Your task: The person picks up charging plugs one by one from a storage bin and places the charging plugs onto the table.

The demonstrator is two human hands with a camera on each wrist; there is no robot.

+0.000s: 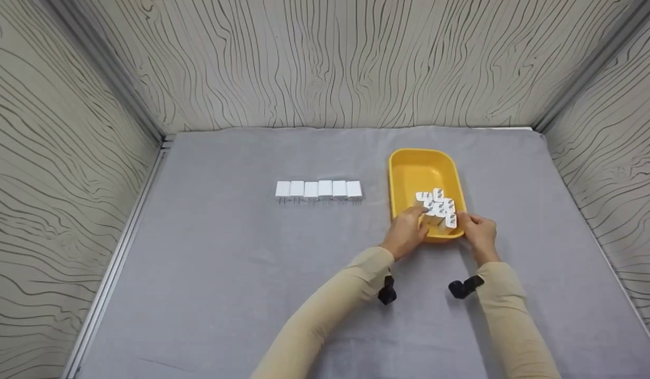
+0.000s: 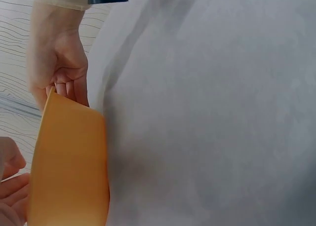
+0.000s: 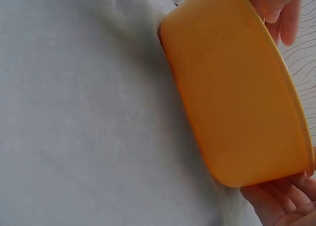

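Note:
A yellow plastic tray (image 1: 417, 173) stands on the right half of the table. Several white plug chargers (image 1: 439, 208) stand bunched in its near end, prongs up. My left hand (image 1: 406, 231) reaches over the tray's near left rim and pinches one of these chargers between thumb and fingers. At the near right corner my right hand (image 1: 480, 231) grips the tray rim; the right wrist view shows its fingers (image 3: 284, 199) against the outer wall. The tray wall hides the chargers inside from both wrist views.
Left of the tray lies a row of several white chargers (image 1: 318, 189) side by side, prongs toward me. A grey cloth (image 1: 225, 252) covers the table. Patterned panels (image 1: 314, 63) wall it at the back and sides.

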